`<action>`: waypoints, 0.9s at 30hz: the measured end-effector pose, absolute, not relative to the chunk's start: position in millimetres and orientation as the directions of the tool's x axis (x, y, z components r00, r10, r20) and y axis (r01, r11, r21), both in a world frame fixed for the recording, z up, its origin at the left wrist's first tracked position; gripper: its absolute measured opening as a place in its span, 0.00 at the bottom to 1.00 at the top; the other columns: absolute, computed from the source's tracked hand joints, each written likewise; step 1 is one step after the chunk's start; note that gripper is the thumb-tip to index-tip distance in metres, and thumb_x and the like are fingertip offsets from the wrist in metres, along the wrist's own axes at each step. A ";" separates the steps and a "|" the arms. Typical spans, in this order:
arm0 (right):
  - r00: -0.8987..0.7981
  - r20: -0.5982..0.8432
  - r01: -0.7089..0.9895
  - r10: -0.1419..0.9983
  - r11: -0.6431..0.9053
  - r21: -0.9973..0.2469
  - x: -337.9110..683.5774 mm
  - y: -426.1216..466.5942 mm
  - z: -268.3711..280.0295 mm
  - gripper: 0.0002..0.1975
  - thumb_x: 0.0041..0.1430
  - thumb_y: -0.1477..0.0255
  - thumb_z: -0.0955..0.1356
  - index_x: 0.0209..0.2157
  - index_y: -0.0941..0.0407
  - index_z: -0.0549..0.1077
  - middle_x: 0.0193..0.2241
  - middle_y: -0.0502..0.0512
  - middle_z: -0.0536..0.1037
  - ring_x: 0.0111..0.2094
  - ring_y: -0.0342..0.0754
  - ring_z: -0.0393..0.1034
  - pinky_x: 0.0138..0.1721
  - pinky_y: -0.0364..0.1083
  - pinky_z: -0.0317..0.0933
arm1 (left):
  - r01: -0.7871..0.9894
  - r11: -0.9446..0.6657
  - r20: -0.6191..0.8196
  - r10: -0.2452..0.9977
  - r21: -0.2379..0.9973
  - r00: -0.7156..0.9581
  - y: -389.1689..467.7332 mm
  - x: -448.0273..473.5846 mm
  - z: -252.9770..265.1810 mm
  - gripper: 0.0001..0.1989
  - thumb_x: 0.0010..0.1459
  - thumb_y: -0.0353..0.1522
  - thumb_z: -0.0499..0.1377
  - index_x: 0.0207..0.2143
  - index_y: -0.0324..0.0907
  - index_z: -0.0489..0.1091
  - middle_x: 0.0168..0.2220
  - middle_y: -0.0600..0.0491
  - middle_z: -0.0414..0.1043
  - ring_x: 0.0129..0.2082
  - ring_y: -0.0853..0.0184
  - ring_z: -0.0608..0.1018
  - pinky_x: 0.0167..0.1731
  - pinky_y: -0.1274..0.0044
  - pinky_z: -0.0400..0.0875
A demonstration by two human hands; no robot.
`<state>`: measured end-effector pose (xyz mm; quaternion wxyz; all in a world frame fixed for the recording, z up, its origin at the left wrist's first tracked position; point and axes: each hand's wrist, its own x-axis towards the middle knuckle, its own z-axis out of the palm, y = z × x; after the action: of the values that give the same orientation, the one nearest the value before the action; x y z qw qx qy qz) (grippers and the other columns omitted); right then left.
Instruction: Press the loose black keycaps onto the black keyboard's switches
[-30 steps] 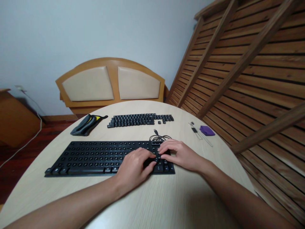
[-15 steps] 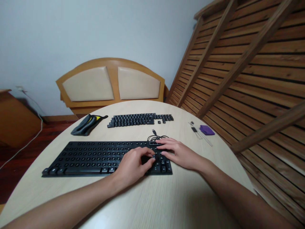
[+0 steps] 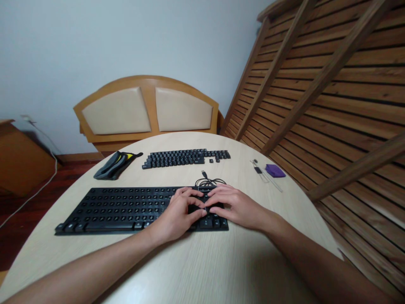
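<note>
A black keyboard (image 3: 123, 207) lies on the table, most of its main section without keycaps and showing bare switches. Some keys remain along its bottom row and on the number pad at the right. My left hand (image 3: 182, 211) is over the number pad, its thumb and forefinger brought together in a pinch. From the right, my right hand (image 3: 236, 207) bends its fingers in until the tips meet those of the left. Whatever small part lies between the fingertips is hidden. Behind the keyboard rests its coiled black USB cable (image 3: 206, 181).
Loose keycaps (image 3: 174, 158) stand in rows at the back of the table (image 3: 202, 266). A dark pouch with yellow (image 3: 115, 165) lies at left. A purple cloth (image 3: 275, 170) and a thin wire tool (image 3: 261, 172) lie at right. A slatted wooden panel (image 3: 316, 105) leans beyond.
My right hand has curled its stretched fingers and moved them in against my left fingertips over the number pad. The left hand has shifted only slightly.
</note>
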<state>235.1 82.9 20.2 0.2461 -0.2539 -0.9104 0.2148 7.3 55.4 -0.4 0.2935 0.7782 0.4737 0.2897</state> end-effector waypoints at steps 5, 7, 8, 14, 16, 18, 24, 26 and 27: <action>-0.773 0.287 0.356 0.566 0.761 -0.542 238.2 86.2 19.3 0.08 0.63 0.70 0.70 0.43 0.52 0.80 0.40 0.54 0.83 0.49 0.51 0.71 0.53 0.52 0.64 | 0.612 -0.371 0.160 0.914 0.699 0.372 54.2 10.5 0.8 0.03 0.60 0.34 0.65 0.36 0.49 0.80 0.53 0.52 0.73 0.58 0.52 0.66 0.58 0.51 0.60; -0.777 0.271 0.359 0.568 0.753 -0.551 238.0 86.7 19.3 0.08 0.64 0.70 0.70 0.43 0.52 0.80 0.40 0.55 0.83 0.48 0.50 0.73 0.52 0.51 0.65 | 0.626 -0.379 0.165 0.913 0.682 0.372 53.7 11.5 1.3 0.03 0.60 0.34 0.65 0.36 0.49 0.80 0.53 0.52 0.73 0.57 0.52 0.66 0.57 0.51 0.60; -0.782 0.266 0.354 0.564 0.752 -0.555 237.8 87.0 19.5 0.08 0.64 0.70 0.70 0.43 0.53 0.80 0.40 0.55 0.83 0.47 0.50 0.73 0.51 0.51 0.65 | 0.633 -0.381 0.166 0.913 0.674 0.373 53.4 11.8 1.7 0.03 0.60 0.34 0.65 0.36 0.49 0.80 0.53 0.52 0.73 0.57 0.52 0.66 0.57 0.52 0.60; -0.799 0.260 0.328 0.542 0.756 -0.566 236.8 87.8 20.2 0.07 0.64 0.70 0.70 0.41 0.53 0.80 0.38 0.53 0.83 0.46 0.48 0.74 0.50 0.49 0.66 | 0.650 -0.366 0.129 0.915 0.666 0.383 52.9 11.1 3.5 0.03 0.59 0.34 0.66 0.36 0.50 0.80 0.54 0.54 0.73 0.58 0.51 0.64 0.58 0.51 0.56; -0.799 0.259 0.336 0.542 0.761 -0.555 236.3 87.1 20.8 0.06 0.64 0.70 0.70 0.41 0.53 0.80 0.38 0.53 0.83 0.46 0.49 0.74 0.50 0.49 0.66 | 0.643 -0.374 0.136 0.911 0.668 0.389 53.2 10.1 2.7 0.03 0.59 0.34 0.66 0.36 0.51 0.80 0.54 0.54 0.72 0.59 0.51 0.64 0.58 0.50 0.56; -0.796 0.263 0.350 0.545 0.769 -0.535 235.5 85.4 21.5 0.06 0.63 0.70 0.70 0.40 0.53 0.80 0.37 0.53 0.83 0.45 0.49 0.74 0.50 0.49 0.66 | 0.636 -0.385 0.146 0.907 0.669 0.395 53.6 9.1 1.1 0.04 0.59 0.34 0.66 0.37 0.52 0.80 0.54 0.54 0.72 0.59 0.51 0.63 0.58 0.50 0.55; -0.758 0.271 0.435 0.593 0.770 -0.467 231.8 77.5 22.3 0.05 0.59 0.74 0.70 0.37 0.54 0.79 0.36 0.54 0.81 0.43 0.50 0.75 0.47 0.50 0.67 | 0.626 -0.397 0.177 0.906 0.672 0.385 52.7 9.1 -1.6 0.05 0.58 0.32 0.67 0.37 0.52 0.80 0.53 0.53 0.73 0.58 0.51 0.64 0.58 0.51 0.57; -0.754 0.272 0.448 0.598 0.771 -0.453 230.6 76.0 22.3 0.04 0.59 0.73 0.70 0.36 0.54 0.79 0.36 0.54 0.81 0.42 0.50 0.74 0.46 0.50 0.67 | 0.627 -0.401 0.188 0.906 0.668 0.380 51.7 9.7 -1.1 0.05 0.57 0.32 0.67 0.37 0.51 0.80 0.53 0.54 0.73 0.58 0.51 0.64 0.58 0.51 0.57; -0.754 0.271 0.451 0.598 0.772 -0.449 230.0 75.5 22.4 0.04 0.59 0.73 0.70 0.36 0.54 0.79 0.35 0.54 0.81 0.42 0.49 0.74 0.46 0.49 0.66 | 0.629 -0.403 0.191 0.905 0.665 0.379 51.2 10.0 -0.8 0.05 0.57 0.32 0.67 0.37 0.51 0.80 0.53 0.54 0.74 0.58 0.51 0.64 0.58 0.51 0.57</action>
<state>230.0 75.5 22.4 0.2036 -0.2853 -0.9189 0.1812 10.0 51.2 -0.8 0.2517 0.7914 0.4847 0.2747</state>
